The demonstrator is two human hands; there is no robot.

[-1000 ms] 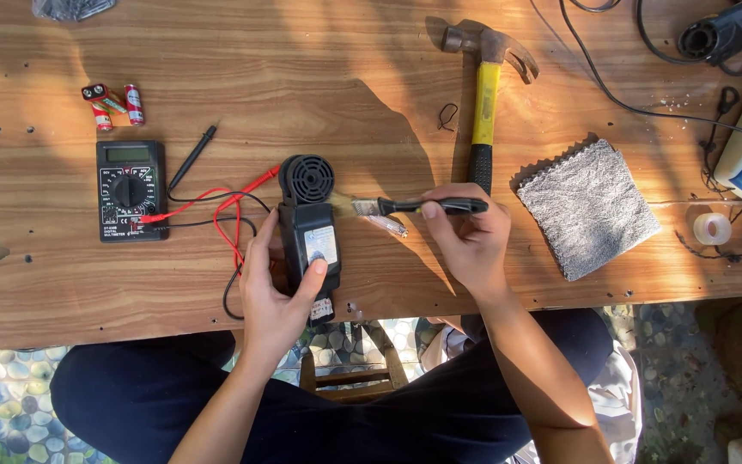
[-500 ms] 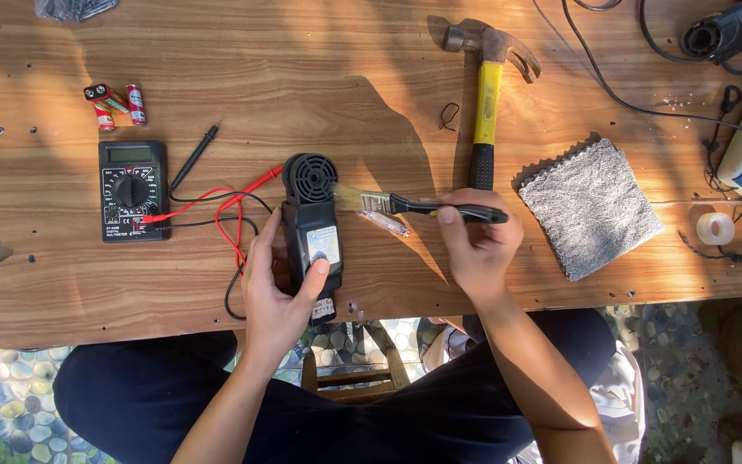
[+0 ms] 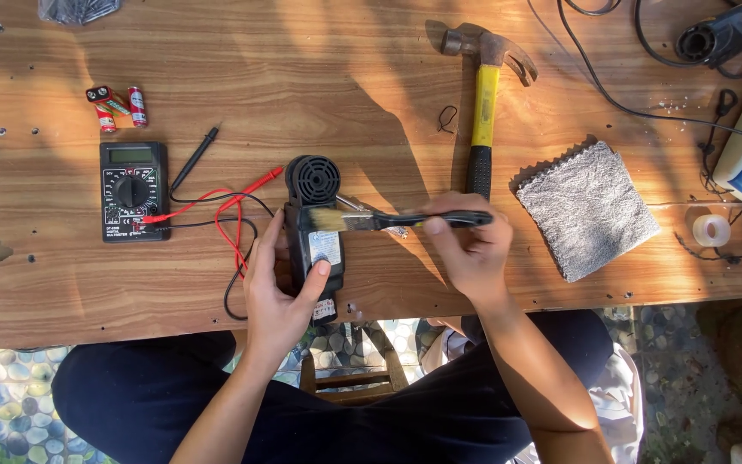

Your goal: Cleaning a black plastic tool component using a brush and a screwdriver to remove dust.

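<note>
- Black device (image 3: 313, 234) with round grille lies near the front edge of the wooden table (image 3: 345, 86), between the multimeter (image 3: 133, 191) and the grey cloth (image 3: 588, 209).
- Progress: brushing looks mid-way. Bristles of the paintbrush (image 3: 388, 220) sit on the device body just below the grille; can't tell how much dust is left.
- Left hand (image 3: 276, 288): fingers curled round the lower body, thumb on its label, steadying it.
- Right hand (image 3: 467, 245): fingers pinched shut on the brush's black handle.
- Hammer (image 3: 484, 94) lies untouched just beyond.
</note>
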